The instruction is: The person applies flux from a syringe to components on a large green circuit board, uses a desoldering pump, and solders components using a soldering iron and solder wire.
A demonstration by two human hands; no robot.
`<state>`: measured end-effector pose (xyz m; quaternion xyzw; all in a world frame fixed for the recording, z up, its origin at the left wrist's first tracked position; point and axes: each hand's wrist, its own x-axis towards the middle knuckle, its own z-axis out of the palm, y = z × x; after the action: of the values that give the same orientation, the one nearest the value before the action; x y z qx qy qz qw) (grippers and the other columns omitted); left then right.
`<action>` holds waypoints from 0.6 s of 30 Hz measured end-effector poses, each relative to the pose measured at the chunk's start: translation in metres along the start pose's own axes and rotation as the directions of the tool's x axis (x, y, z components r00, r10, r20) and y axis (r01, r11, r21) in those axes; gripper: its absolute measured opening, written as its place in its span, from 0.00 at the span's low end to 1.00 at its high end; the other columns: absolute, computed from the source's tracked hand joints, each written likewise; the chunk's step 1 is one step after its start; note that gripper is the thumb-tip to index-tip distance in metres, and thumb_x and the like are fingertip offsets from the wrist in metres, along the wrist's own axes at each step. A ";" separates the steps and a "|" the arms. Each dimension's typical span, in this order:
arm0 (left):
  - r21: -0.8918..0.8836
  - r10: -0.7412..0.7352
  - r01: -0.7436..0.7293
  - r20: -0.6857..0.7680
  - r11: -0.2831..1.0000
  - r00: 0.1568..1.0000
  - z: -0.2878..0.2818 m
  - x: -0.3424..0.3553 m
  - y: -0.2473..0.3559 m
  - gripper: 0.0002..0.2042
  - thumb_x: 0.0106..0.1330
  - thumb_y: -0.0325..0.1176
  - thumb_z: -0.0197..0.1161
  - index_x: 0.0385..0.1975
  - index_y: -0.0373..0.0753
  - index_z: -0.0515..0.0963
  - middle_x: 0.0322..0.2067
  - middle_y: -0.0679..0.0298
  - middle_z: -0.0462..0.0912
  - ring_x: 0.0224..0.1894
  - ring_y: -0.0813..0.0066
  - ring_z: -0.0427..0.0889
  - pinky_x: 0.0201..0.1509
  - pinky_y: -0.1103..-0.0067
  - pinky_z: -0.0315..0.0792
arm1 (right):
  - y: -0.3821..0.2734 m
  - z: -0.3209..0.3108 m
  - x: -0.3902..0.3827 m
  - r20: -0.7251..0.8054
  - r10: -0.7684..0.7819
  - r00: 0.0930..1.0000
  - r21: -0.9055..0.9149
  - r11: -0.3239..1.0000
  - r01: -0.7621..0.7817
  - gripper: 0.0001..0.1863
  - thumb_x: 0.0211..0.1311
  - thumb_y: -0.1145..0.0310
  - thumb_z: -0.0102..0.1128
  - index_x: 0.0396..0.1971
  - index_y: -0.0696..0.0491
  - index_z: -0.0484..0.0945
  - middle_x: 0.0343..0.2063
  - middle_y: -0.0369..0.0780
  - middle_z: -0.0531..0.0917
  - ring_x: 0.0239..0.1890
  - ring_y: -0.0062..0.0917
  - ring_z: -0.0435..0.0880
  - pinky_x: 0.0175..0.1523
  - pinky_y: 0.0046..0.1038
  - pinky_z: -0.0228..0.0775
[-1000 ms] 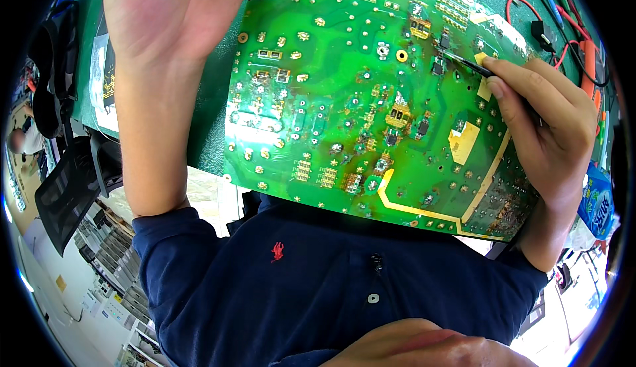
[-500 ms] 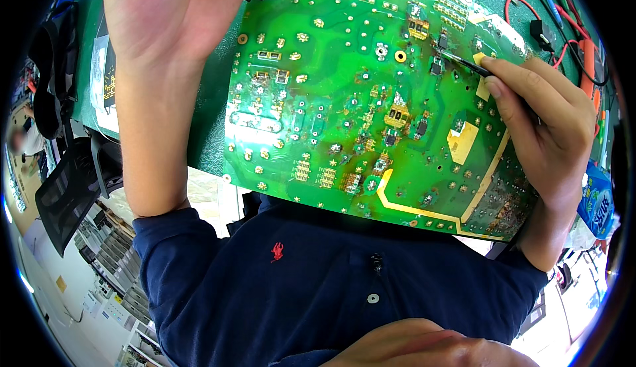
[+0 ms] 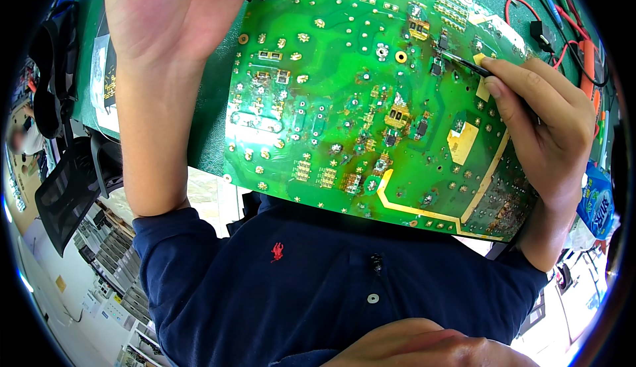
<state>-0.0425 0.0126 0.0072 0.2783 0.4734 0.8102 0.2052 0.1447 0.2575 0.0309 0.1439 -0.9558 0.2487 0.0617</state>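
A large green circuit board point(image 3: 318, 42) lies at a slant across the near edge of the bench, with brownish stains around several of its parts. My right hand point(image 3: 546, 115) pinches a pair of dark, fine-pointed tweezers point(image 3: 472, 66) between thumb and index finger. Their bright tips reach the board at the upper right, beside a small black chip point(image 3: 436, 69). At the upper left, my left hand point(image 3: 169, 12) is raised with the palm showing, next to the board's far left corner. Its fingers run out past the top edge, so what they do is hidden.
A green mat point(image 3: 215, 95) covers the bench under the board. Red and black leads and an orange tool point(image 3: 587, 69) lie at the right, with a blue packet point(image 3: 597, 201) lower down. A black mesh chair point(image 3: 69, 195) stands at the left.
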 end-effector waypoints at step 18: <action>-0.006 0.011 -0.011 -0.013 1.000 1.000 -0.003 0.002 -0.001 0.18 0.77 0.41 0.48 0.29 0.36 0.78 0.21 0.64 0.78 0.24 0.75 0.76 0.25 0.82 0.71 | 0.001 0.004 -0.001 -0.082 -0.019 0.996 0.017 1.000 0.020 0.07 0.56 0.84 0.66 0.36 0.65 0.82 0.22 0.40 0.77 0.21 0.19 0.71 0.25 0.21 0.58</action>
<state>-0.0455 0.0125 0.0053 0.2751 0.4709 0.8144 0.1986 0.1449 0.2563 0.0266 0.1434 -0.9489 0.2621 0.1020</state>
